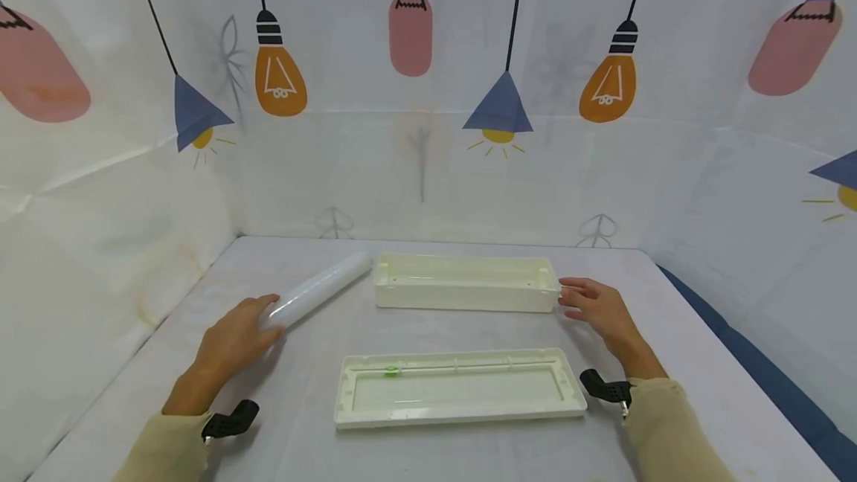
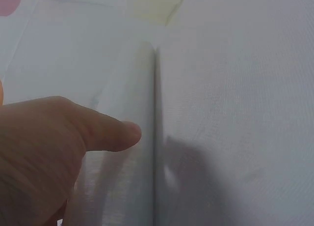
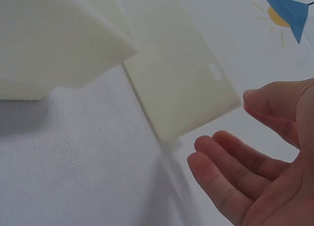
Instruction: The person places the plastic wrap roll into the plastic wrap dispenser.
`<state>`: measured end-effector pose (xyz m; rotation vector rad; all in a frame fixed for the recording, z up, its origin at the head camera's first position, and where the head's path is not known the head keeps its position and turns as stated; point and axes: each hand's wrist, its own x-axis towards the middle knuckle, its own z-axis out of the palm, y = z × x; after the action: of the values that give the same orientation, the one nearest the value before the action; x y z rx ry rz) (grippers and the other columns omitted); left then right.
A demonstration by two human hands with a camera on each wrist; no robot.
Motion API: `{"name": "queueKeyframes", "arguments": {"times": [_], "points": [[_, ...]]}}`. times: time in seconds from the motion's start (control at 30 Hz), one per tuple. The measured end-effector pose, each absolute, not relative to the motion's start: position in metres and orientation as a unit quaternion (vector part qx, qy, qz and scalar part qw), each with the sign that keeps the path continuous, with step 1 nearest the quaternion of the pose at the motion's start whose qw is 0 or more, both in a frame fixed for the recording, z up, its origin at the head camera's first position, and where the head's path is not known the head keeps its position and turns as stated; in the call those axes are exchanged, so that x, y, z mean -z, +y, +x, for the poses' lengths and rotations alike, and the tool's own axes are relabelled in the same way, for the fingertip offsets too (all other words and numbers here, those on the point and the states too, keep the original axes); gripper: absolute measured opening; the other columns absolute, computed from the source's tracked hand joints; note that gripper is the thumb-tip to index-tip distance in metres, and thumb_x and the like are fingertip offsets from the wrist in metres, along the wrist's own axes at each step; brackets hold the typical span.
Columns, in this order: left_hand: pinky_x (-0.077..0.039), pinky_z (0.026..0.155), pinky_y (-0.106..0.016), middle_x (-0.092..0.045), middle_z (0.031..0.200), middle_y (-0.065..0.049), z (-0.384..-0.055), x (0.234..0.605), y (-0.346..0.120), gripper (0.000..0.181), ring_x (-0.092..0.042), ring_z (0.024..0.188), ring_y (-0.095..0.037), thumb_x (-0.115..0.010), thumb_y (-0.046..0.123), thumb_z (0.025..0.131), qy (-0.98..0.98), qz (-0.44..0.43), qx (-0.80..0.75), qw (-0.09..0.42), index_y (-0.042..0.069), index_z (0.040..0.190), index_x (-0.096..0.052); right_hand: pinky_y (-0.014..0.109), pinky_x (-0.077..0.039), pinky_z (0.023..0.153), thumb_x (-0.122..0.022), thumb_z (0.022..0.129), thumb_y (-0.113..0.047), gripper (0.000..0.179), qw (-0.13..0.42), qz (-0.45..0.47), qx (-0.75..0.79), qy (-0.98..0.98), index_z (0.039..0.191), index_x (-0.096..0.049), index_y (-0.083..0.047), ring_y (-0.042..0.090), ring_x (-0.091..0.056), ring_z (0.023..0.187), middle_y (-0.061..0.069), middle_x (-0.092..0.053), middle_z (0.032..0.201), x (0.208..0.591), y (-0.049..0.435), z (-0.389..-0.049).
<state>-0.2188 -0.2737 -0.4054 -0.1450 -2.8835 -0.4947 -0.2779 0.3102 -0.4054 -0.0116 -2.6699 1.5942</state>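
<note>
My left hand point(image 1: 234, 341) grips the near end of a white roll of plastic wrap point(image 1: 320, 290), which lies slantwise on the table. The thumb point(image 2: 113, 132) rests along the roll's side; the other fingers are mostly hidden. At the right end of a cream plastic wrap dispenser box point(image 1: 465, 297) is my right hand point(image 1: 602, 312). Its fingers are loosely bent, and the index fingertip is at the box's corner; whether it touches I cannot tell. Nearer to me lies the dispenser's lid point(image 1: 462, 415), inner side up, with a green slide cutter point(image 1: 392, 371) on its rail.
A white cloth covers the table point(image 1: 294, 407). Printed fabric walls point(image 1: 428, 169) with lamp pictures stand behind and at both sides. Dark blue cloth point(image 1: 756, 370) shows beyond the table's right edge. Black wrist mounts point(image 1: 230, 420) sit under both sleeves' cuffs.
</note>
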Motion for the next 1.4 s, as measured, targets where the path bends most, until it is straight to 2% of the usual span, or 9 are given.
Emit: {"name": "queueKeyframes", "arguments": {"times": [0.3,0.6,0.87,1.1,1.4], "points": [[-0.05,0.071,-0.059,-0.058,0.124,-0.029,-0.222,0.407,-0.273,0.059,-0.061,0.096,-0.04,-0.07,0.024,0.088,-0.982,-0.041,0.159,0.094,0.0,0.139,-0.052,0.038,-0.054,0.091,-0.057,0.104,-0.03,0.051,0.017,0.0,-0.525,-0.851,0.144,-0.049,0.002,0.039,-0.059,0.121,0.028,-0.053,0.14,0.407,0.306,-0.273],[-0.051,0.067,-0.057,-0.061,0.118,-0.029,-0.223,0.41,-0.273,0.064,-0.063,0.09,-0.039,-0.076,0.026,0.085,-0.983,-0.041,0.143,0.104,0.001,0.139,-0.051,0.038,-0.055,0.09,-0.057,0.104,-0.027,0.049,0.023,0.0,-0.534,-0.845,0.144,-0.049,0.001,0.038,-0.061,0.118,0.03,-0.054,0.138,0.411,0.306,-0.276],[-0.051,0.067,-0.057,-0.061,0.117,-0.029,-0.223,0.409,-0.273,0.067,-0.064,0.092,-0.041,-0.078,0.027,0.084,-0.986,-0.038,0.132,0.099,0.001,0.139,-0.05,0.038,-0.055,0.089,-0.057,0.104,-0.026,0.048,0.029,-0.003,-0.537,-0.843,0.143,-0.049,0.001,0.037,-0.062,0.116,0.03,-0.055,0.136,0.412,0.305,-0.277],[-0.051,0.068,-0.058,-0.06,0.12,-0.031,-0.223,0.411,-0.274,0.065,-0.062,0.094,-0.042,-0.074,0.028,0.086,-0.984,-0.021,0.154,0.088,0.002,0.14,-0.051,0.035,-0.056,0.087,-0.06,0.102,-0.025,0.047,0.029,-0.012,-0.544,-0.838,0.142,-0.051,-0.001,0.032,-0.065,0.113,0.028,-0.058,0.133,0.418,0.304,-0.279],[-0.049,0.06,-0.051,-0.059,0.128,-0.031,-0.225,0.409,-0.273,0.067,-0.062,0.095,-0.041,-0.075,0.03,0.084,-0.98,-0.002,0.183,0.081,0.006,0.142,-0.052,0.034,-0.057,0.086,-0.061,0.102,-0.026,0.046,0.035,-0.013,-0.548,-0.836,0.14,-0.052,-0.003,0.032,-0.065,0.112,0.028,-0.06,0.131,0.42,0.307,-0.281]]}}
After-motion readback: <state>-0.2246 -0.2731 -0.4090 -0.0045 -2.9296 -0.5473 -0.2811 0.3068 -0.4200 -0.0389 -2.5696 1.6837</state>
